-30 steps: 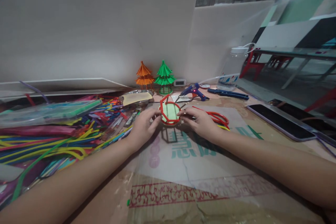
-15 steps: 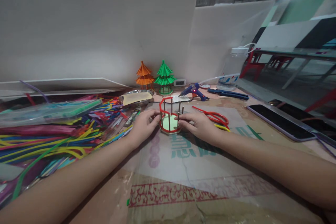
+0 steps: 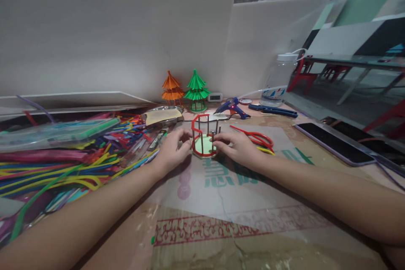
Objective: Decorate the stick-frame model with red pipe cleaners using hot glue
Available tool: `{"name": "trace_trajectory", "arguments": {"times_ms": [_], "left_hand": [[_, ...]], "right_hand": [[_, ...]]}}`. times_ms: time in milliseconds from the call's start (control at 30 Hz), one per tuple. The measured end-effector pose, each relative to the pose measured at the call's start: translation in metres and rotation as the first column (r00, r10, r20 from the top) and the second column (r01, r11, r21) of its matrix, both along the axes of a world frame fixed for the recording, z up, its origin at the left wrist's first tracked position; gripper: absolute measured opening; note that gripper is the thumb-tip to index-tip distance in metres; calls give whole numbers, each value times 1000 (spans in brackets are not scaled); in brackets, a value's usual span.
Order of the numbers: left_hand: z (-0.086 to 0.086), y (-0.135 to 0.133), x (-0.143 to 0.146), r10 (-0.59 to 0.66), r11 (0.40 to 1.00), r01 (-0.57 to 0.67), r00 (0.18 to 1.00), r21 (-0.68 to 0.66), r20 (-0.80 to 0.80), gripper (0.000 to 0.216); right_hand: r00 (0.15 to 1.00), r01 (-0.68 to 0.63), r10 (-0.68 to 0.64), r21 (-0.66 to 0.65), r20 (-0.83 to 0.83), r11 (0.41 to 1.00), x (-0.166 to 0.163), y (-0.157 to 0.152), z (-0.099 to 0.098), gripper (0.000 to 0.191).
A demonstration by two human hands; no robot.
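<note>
A small round frame (image 3: 202,153) stands on the plastic-covered table in front of me. Its base is pale green with a red fuzzy rim, and several thin brown posts rise from it. A red pipe cleaner runs along the post tops on the left and back, while the posts on the right are bare. My left hand (image 3: 172,149) has its fingertips against the frame's left side, thumb low and fingers curled. From the right, my right hand (image 3: 237,147) pinches the frame near a front post. Loose red pipe cleaners (image 3: 261,138) lie just behind that hand.
Behind stand an orange tiered model (image 3: 171,88) and a green one (image 3: 196,86). A blue glue gun (image 3: 232,107), cutter (image 3: 274,110), water bottle (image 3: 276,80) and phone (image 3: 333,143) are to the right. Bundled pipe cleaners (image 3: 63,173) and a clear plastic case (image 3: 57,135) crowd the left.
The whole view has shifted slightly. The frame appears turned a little between my hands, with its red top strip now sitting differently over the base. Both hands stay at its sides.
</note>
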State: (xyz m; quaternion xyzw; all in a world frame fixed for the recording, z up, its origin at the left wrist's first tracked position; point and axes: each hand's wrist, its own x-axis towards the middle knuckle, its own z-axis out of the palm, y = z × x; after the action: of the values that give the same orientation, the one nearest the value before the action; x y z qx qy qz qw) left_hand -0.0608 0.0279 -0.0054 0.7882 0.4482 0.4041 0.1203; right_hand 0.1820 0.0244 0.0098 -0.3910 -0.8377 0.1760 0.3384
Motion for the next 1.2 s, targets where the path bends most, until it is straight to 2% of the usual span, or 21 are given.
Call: {"name": "trace_trajectory", "arguments": {"times_ms": [200, 333, 467, 667, 867, 1000, 1100, 1200], "left_hand": [[0, 2, 1, -45, 999, 48, 992, 22, -114, 16], [-1, 7, -1, -35, 999, 33, 992, -17, -122, 21], [-4, 12, -5, -7, 999, 3, 995, -44, -96, 25], [-13, 21, -9, -20, 997, 19, 1000, -75, -16, 26], [-23, 29, -12, -44, 996, 49, 997, -78, 65, 26], [-20, 26, -11, -52, 998, 55, 996, -32, 78, 24], [-13, 18, -10, -87, 993, 85, 996, 83, 23, 20], [-6, 8, -8, -112, 973, 126, 991, 194, -77, 18]], "right_hand": [[980, 29, -15, 68, -199, 997, 2, 0, 2, 15], [948, 46, -22, 70, -317, 996, 3, 8, 3, 7], [951, 108, -77, 89, -300, 990, 7, 13, 10, 8], [967, 135, -134, -8, -216, 991, 10, 18, 7, 14], [990, 40, -45, -43, -137, 998, 6, 19, -4, 27], [980, 60, -46, 66, -195, 996, 7, 14, 4, 18], [965, 108, -56, 195, -255, 975, 10, 9, 22, 16], [971, 114, -31, 343, -238, 933, 14, 4, 42, 16]]}}
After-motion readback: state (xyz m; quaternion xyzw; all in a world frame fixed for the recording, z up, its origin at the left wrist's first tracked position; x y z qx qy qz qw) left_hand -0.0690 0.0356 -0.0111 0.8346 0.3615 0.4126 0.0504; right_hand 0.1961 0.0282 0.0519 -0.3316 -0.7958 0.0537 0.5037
